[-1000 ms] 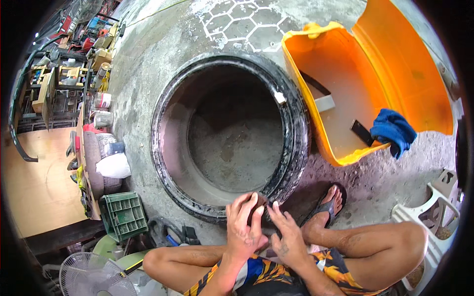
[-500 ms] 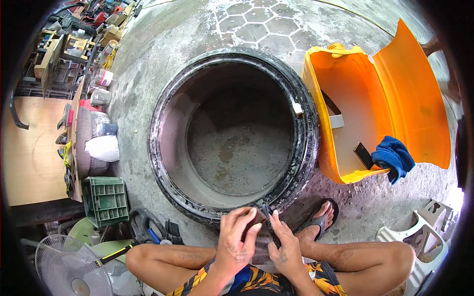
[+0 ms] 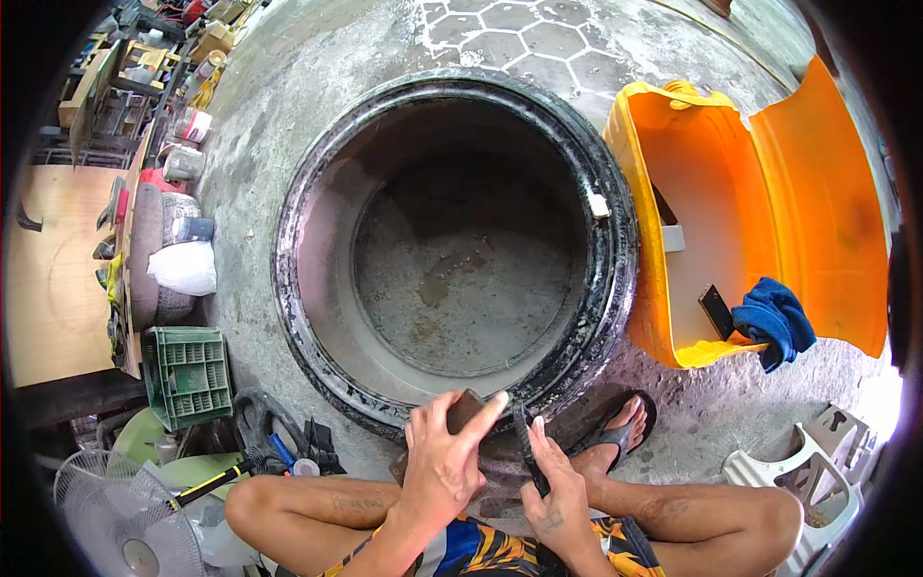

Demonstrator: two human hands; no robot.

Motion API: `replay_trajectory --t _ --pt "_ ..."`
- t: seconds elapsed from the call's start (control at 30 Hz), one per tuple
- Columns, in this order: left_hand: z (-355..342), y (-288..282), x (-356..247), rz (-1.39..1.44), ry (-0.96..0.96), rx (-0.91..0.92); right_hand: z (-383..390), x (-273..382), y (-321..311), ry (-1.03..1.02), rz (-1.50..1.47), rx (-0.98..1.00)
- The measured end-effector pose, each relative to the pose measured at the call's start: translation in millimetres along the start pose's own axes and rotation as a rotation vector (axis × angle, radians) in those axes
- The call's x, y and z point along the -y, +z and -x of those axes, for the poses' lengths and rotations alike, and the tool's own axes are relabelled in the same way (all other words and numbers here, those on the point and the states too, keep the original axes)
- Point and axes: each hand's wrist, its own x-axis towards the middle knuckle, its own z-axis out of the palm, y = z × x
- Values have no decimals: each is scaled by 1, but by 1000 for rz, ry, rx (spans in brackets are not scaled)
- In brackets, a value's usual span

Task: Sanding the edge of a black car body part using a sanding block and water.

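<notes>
My left hand [image 3: 442, 466] is closed around a small dark brown flat block [image 3: 465, 410], its index finger stretched along toward the right. My right hand [image 3: 560, 489] grips a narrow black strip-like piece [image 3: 528, 444], held tilted and nearly upright; its exact kind does not show. A gap separates the block from the black piece. Both hands are above my lap, at the near edge of a large round rim [image 3: 334, 396], black with worn paint, which lies flat on the concrete floor. A small white piece [image 3: 599, 206] sits on the rim's right side.
Right of the rim lies a cut-open yellow container [image 3: 646, 317] with a phone-like dark object [image 3: 715, 312] and a blue cloth [image 3: 775, 320]. At left are a green crate [image 3: 188, 377], a fan [image 3: 125, 524] and a cluttered bench. A white plastic stool [image 3: 798, 490] lies at right.
The block in my left hand has come away to the left from the black piece, which it was against. My right hand still grips that piece. The whole view has shifted slightly.
</notes>
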Motion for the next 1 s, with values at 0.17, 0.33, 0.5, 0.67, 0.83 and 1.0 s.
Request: replay_trajectory --t 0.17,0.33,0.5,0.67,0.83,1.0 --pt "6 2 -3 -152 42 159 1 3 1 12 20 3" --pt "-5 4 2 -158 -5 156 0 2 1 21 36 11" --pt "1 2 6 80 -56 -4 -1 6 1 27 22 -18" --pt "5 0 -6 151 15 -79 0 1 3 -8 20 -23" --pt "-6 13 -20 159 45 -76 2 0 1 -25 4 -44" --pt "-13 19 -6 137 47 -136 -1 1 4 -56 -1 -33"
